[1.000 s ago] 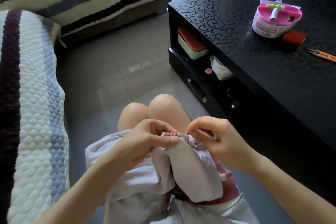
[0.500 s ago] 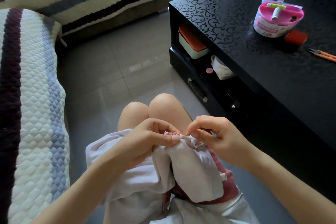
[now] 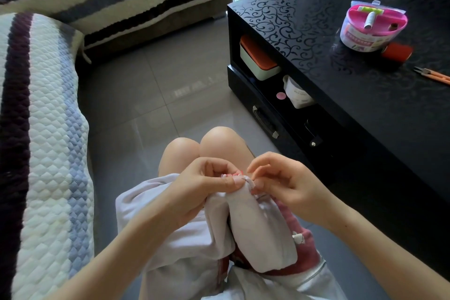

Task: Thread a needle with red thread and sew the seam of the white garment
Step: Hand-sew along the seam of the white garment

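White soft fabric garment [image 3: 258, 226]: left hand [image 3: 202, 187] pinches its red-stitched seam [image 3: 233, 174], right hand [image 3: 287, 185] thumb and finger pinch thin metal needle [image 3: 252, 179] at seam.

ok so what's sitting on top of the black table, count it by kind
pink sewing kit tub: 1
red thread spool: 1
orange snips: 1
total: 3

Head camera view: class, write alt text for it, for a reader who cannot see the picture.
A person's left hand pinches the red-stitched seam of a white garment over their knees while the right hand pinches a needle at it. A pink sewing kit and red thread spool sit on the black table.
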